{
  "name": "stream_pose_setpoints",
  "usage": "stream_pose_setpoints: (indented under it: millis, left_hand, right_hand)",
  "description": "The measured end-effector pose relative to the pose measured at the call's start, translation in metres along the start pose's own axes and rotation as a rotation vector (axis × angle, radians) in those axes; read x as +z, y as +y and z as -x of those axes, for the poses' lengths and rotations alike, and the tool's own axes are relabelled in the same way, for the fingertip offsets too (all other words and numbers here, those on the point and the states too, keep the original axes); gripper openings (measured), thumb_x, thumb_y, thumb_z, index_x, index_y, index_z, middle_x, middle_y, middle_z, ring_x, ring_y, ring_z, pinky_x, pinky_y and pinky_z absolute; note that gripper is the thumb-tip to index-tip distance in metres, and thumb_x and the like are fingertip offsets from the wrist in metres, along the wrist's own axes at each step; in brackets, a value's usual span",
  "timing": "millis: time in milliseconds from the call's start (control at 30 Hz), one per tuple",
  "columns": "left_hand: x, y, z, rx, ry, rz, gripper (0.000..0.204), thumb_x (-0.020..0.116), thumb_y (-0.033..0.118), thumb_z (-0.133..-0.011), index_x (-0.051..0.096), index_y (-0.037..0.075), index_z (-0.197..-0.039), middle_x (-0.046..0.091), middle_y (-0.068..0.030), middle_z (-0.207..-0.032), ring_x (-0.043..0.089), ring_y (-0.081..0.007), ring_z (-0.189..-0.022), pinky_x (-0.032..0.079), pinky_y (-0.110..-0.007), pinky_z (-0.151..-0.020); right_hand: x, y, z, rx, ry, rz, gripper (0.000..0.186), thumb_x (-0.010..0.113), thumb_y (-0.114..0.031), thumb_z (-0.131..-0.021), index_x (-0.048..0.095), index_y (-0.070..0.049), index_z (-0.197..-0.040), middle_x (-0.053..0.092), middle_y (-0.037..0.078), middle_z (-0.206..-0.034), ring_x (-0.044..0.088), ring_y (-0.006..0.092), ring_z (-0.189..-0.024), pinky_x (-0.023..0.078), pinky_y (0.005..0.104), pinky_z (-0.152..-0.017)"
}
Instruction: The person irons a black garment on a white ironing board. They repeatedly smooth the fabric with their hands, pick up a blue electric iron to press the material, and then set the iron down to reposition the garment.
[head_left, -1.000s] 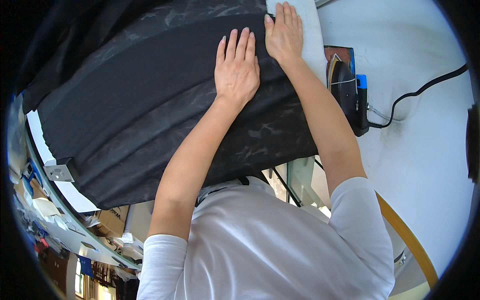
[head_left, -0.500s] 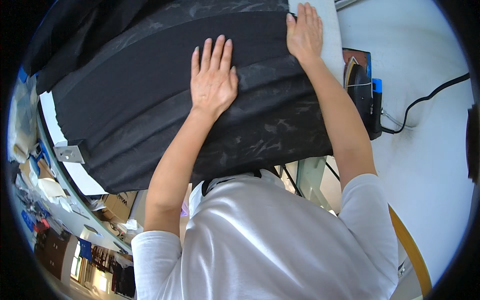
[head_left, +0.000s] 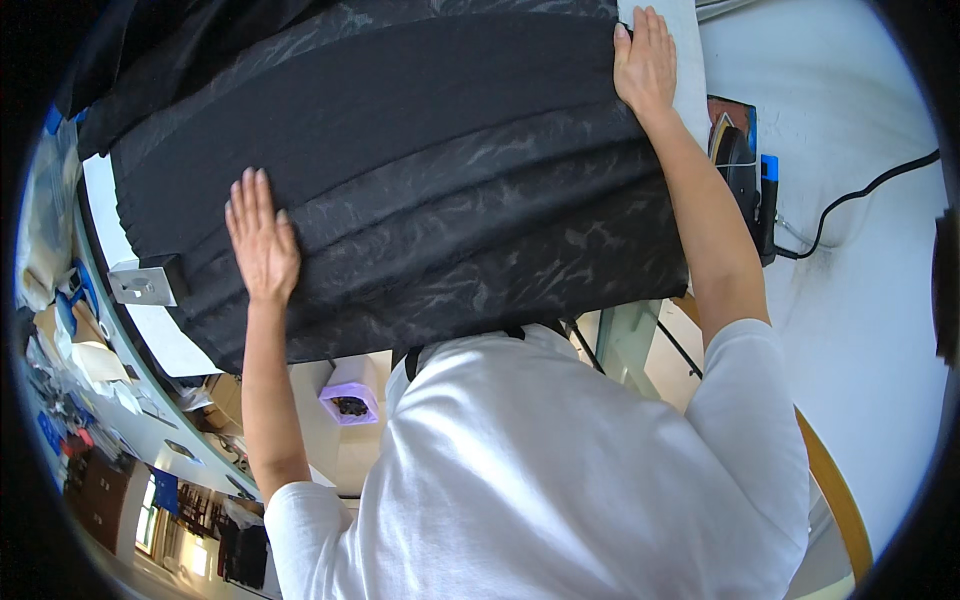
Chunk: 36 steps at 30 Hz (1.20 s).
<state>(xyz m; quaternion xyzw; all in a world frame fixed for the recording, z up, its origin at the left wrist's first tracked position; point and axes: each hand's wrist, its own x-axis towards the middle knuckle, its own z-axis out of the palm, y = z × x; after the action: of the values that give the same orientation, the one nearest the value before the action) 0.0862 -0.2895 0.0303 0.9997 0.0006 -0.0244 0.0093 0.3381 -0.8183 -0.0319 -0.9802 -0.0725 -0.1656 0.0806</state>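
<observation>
Black fabric with a faint mottled pattern (head_left: 430,190) is spread across the work surface, with several soft folds running along its near part. My left hand (head_left: 264,240) lies flat on the left part of this fabric, its fingers extended and pointing away from me. At the far right, my right hand (head_left: 648,62) rests flat over the fabric's right edge, partly on the white board (head_left: 690,60) beneath. Nothing is held in either hand. On the fabric's left edge sits a metal block (head_left: 146,284).
Right of my right forearm stands an iron (head_left: 738,165) with a black cord (head_left: 860,195) on a white surface. More dark cloth (head_left: 170,60) is bunched at the far left. Below the near edge is a bin with a purple liner (head_left: 350,403). Clutter lines the left.
My left hand has slid left and nearer to me across the fabric. My right hand stays at the right edge, slightly further right in the picture. The bin has come into clearer view.
</observation>
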Motion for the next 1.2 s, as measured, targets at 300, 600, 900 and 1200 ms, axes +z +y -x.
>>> stream_pose_setpoints:
  millis: [300,600,900,1200]
  left_hand:
    - [0.002,0.014,-0.012,-0.030,0.277,0.121,0.066,0.056,-0.002,-0.091,0.043,-0.003,-0.156,0.042,-0.0206,-0.163,0.035,-0.0375,-0.154,0.022,-0.047,-0.130]
    - [0.000,0.350,-0.129,0.538,0.094,0.432,0.055,0.054,0.027,-0.106,0.049,-0.004,-0.151,0.045,-0.0176,-0.161,0.038,-0.0306,-0.153,0.026,-0.043,-0.129]
    - [-0.002,0.359,-0.131,0.517,0.038,0.279,0.055,0.048,0.031,-0.109,0.050,-0.003,-0.152,0.044,-0.0152,-0.163,0.036,-0.0292,-0.154,0.025,-0.043,-0.129]
    - [-0.012,0.378,-0.130,0.486,0.034,0.264,0.056,0.050,0.032,-0.107,0.057,-0.010,-0.143,0.049,-0.0243,-0.156,0.040,-0.0366,-0.150,0.028,-0.047,-0.127]
  right_hand:
    - [-0.007,-0.006,-0.001,0.045,-0.025,0.019,0.063,0.042,-0.044,-0.110,0.046,-0.001,-0.155,0.043,0.020,-0.163,0.034,0.0364,-0.155,0.023,0.0500,-0.128]
    - [-0.015,-0.019,-0.002,0.064,-0.040,-0.070,0.061,0.043,-0.042,-0.110,0.046,-0.001,-0.155,0.039,0.020,-0.165,0.031,0.0358,-0.156,0.019,0.0483,-0.130]
    - [-0.126,0.098,0.016,0.121,0.073,-0.114,0.050,0.065,-0.029,-0.101,0.059,0.003,-0.139,0.062,0.025,-0.139,0.056,0.0415,-0.133,0.042,0.0492,-0.116]
    - [-0.236,0.174,0.092,0.887,-0.586,-0.602,0.035,0.071,-0.040,-0.101,0.060,-0.008,-0.094,0.054,-0.001,-0.066,0.049,0.0088,-0.047,0.039,0.0280,-0.042]
